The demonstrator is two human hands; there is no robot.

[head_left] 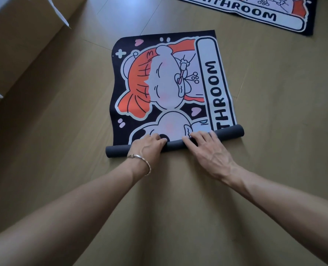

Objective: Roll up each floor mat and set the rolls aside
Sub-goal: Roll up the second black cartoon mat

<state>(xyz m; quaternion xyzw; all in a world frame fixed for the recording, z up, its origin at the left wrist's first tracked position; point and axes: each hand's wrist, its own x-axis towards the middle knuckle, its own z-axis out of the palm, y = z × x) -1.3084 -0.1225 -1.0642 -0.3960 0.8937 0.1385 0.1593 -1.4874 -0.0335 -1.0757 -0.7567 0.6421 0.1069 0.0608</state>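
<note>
Plainly, two mats lie on the tan floor (63,150). The nearer bathroom mat (168,83) is mid-scene, black with an orange-haired cartoon, and its near end is wound into a dark grey roll (230,131). The second mat (255,12) lies flat, far right. Two hands are on the roll. The left hand (149,144), with a bracelet (140,160), curls close-set fingers over it. The right hand (207,148) presses down with fingers slightly spread.

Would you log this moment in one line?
mat: partly rolled | left hand, right hand: on roll | second mat: flat
</note>
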